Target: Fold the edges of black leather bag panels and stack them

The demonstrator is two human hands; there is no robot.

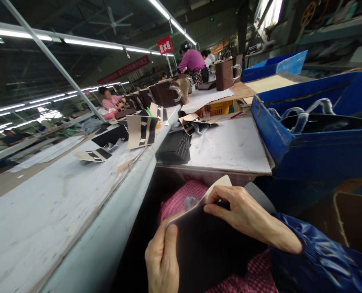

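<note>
left hand [164, 258] grips black panel [211, 252] at left corner, right hand [240, 209] pinches upper edge, over lap [183, 197], likely for steadiness; black stack [176, 147] at near-left corner of white surface [232, 144], probably for reach.

The panel [211, 248] looks smooth and matt on its dark face, the sleeve [324, 252] glossy, the checked cloth [183, 195] woven, the bin [272, 126] scuffed plastic, the worktop [46, 219] smooth but smudged.

A: Passage for the left hand [165, 252]?
B: Leftward, over the near end of the bench [61, 203].
A: Obstructions?
B: Black stack [175, 148] ahead; blue bin [272, 122] right of the white board [232, 150], walls raised.
</note>
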